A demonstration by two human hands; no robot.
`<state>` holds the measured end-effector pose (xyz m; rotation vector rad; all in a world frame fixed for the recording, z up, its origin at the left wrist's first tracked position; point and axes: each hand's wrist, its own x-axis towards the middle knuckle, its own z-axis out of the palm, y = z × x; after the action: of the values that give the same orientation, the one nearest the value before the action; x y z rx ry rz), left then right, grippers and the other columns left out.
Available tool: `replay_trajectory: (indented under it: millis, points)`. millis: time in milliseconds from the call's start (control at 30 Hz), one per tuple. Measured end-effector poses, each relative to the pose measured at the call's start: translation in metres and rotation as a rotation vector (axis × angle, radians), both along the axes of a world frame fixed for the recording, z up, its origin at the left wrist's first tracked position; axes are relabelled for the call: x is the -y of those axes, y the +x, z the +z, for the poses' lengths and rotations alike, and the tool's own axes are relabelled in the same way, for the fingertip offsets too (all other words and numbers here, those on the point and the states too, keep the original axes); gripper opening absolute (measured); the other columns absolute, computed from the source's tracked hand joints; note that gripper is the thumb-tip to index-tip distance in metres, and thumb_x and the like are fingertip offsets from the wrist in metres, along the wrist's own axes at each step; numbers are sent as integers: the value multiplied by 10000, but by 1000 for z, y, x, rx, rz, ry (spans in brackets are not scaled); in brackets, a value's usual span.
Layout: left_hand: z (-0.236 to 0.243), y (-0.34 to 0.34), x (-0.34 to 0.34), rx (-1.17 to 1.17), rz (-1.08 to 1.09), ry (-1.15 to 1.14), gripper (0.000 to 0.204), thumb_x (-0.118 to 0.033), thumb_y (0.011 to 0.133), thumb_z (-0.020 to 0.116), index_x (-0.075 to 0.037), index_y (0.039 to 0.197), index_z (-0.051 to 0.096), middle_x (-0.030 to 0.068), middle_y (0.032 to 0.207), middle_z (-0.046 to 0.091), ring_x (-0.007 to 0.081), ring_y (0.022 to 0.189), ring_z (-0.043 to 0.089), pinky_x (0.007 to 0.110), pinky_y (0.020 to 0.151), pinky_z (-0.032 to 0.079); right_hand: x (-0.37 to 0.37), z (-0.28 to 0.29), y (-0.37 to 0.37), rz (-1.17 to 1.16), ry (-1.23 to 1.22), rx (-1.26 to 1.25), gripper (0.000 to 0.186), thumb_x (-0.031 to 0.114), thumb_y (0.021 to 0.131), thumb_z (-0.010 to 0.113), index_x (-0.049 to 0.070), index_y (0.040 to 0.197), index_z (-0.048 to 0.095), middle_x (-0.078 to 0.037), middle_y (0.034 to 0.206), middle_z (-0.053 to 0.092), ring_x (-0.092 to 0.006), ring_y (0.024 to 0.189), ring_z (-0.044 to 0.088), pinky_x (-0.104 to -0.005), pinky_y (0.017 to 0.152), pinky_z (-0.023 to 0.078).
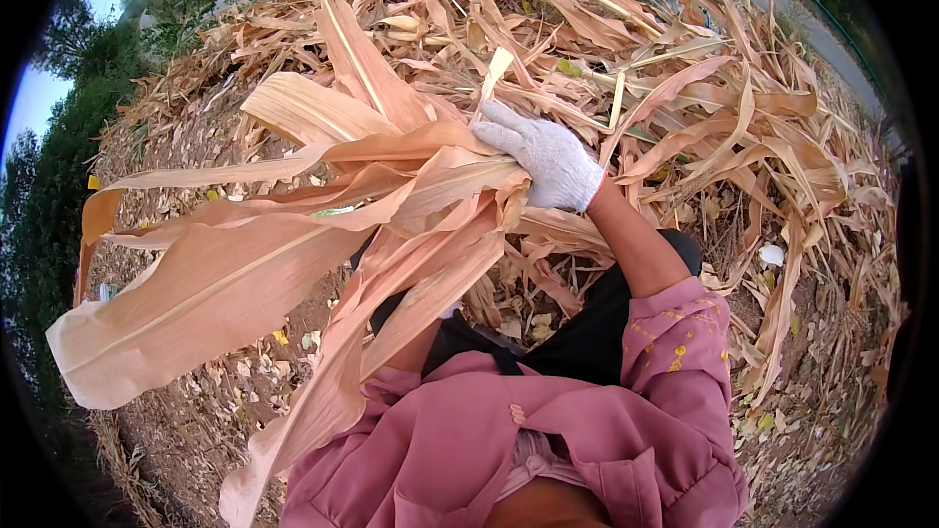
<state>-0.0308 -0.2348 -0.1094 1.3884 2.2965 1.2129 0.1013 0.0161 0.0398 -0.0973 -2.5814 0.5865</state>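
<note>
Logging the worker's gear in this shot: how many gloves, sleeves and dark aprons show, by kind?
White knit glove, on the right hand: 1
Pink sleeves: 2
Black apron: 1
Total: 4
The left hand is hidden behind the dried corn leaves.

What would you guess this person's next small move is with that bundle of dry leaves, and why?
Probably draw the bundle of dry maize leaves back off the heap of stalks. The gloved right hand already closes around the gathered ends, and the leaves fan out free to the left. The left hand is hidden beneath them.
</note>
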Motion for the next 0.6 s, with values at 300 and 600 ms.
replay_trajectory:
  millis: [300, 600]
  points:
    - [8, 16, -5, 409, 99, 242, 315, -83, 786, 669, 12, 1077, 597, 50, 972, 637, 128, 839, 593, 288, 755, 499, 9, -23, -14, 72, -134, 154, 825, 195, 704, 653, 129, 1450, 308, -215, 1207, 574, -397, 912, 629, -466, 766, 510]
    - [72, 19, -38, 824, 326, 464, 573, -26, 785, 644, -30, 1308, 411, 91, 1114, 586, 179, 954, 597, 325, 814, 519, 32, -65, -21, 21, -312, 263, 610, 317, 752, 633, 116, 1303, 465, -204, 980, 651, -385, 860, 634, -448, 745, 516]
